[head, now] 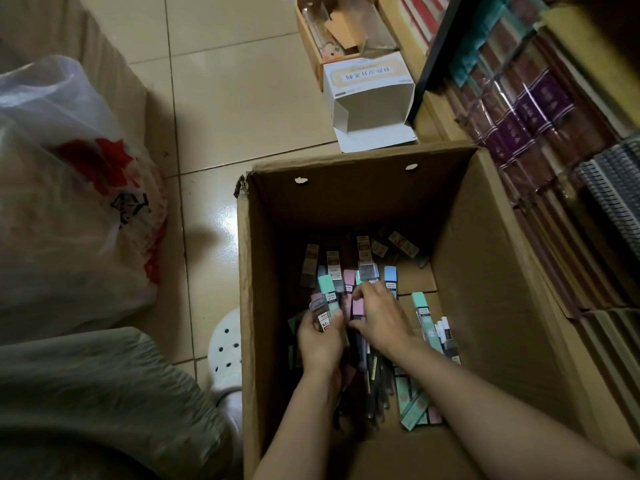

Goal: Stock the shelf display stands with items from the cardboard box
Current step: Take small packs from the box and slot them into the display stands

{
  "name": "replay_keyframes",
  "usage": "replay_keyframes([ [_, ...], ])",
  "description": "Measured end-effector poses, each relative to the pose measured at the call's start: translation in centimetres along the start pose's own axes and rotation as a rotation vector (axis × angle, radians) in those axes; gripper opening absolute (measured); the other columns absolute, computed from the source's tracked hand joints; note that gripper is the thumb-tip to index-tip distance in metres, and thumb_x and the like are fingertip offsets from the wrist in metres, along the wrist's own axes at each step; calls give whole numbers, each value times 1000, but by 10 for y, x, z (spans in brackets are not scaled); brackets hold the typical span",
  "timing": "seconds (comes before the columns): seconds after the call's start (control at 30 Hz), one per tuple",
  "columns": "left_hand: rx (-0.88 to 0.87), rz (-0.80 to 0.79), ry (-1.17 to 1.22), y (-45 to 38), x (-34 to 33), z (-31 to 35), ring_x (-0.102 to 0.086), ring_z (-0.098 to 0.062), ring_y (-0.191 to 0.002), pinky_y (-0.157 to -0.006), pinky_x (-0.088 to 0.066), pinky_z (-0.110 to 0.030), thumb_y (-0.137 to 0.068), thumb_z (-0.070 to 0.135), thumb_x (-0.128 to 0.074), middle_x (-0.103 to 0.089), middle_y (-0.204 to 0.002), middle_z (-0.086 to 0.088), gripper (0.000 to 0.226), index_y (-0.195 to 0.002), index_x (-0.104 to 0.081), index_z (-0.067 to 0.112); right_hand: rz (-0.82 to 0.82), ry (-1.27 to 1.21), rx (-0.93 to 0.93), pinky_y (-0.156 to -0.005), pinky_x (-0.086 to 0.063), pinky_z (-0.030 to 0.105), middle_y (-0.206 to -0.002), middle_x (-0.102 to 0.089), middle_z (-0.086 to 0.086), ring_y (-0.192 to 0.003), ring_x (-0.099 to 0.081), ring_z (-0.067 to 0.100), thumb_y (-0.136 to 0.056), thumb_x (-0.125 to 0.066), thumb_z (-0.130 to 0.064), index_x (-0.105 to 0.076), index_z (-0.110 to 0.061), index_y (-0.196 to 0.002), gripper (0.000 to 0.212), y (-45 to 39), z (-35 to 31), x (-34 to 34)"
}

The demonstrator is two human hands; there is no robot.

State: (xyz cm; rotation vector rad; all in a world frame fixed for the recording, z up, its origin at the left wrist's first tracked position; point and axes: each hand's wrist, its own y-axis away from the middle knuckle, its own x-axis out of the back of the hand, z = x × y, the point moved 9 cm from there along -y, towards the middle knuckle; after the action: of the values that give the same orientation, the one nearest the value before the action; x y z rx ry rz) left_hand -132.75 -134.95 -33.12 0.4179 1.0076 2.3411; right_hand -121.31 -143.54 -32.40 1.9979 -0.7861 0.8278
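A deep cardboard box (485,258) stands open on the floor, its bottom strewn with several slim pencil-lead cases, some with mint, pink or blue caps. Both my arms reach down into it. My left hand (320,341) grips a small bunch of these cases (327,299), the mint-capped one on top. My right hand (379,318) is beside it, fingers curled round a pink-capped case (357,304) in the pile. More cases (420,407) lie loose under my right forearm.
A shelf (540,109) packed with wrapped notebooks and spiral pads runs along the right. An empty white carton (370,98) and a small box of clear packs (343,26) sit on the tiled floor behind. A plastic bag (69,202) lies left; my knee and white shoe are nearby.
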Motion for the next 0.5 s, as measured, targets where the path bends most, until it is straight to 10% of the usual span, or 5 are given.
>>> replay_keyframes([
  [0.17,-33,-90,-34,14,-6,18,-68,-22,-100,-94,-53,-48,-90,12,-67,-72,-105,-4,22,-110,-63,20,87,-318,-191,-69,-44,20,-117,-59,8,-98,-57,19,-81,-77,-13,-55,-14,-116,42,15,15,27],
  [0.33,-143,-304,-125,45,-32,64,-68,-25,-99,-90,-55,-52,-95,21,-61,-70,-108,-8,20,-114,-58,16,99,-332,-226,-80,-44,24,-114,-66,6,-102,-59,18,-88,-70,-20,-69,-12,-105,19,35,17,98],
  [0.5,-321,-616,-228,106,-78,142,-66,-21,-90,-82,-56,-40,-100,17,-51,-66,-104,-9,21,-120,-51,12,-32,-296,-155,-49,-43,19,-96,-64,3,-66,-56,10,-96,-58,-13,-56,-19,-103,9,77,-19,207],
])
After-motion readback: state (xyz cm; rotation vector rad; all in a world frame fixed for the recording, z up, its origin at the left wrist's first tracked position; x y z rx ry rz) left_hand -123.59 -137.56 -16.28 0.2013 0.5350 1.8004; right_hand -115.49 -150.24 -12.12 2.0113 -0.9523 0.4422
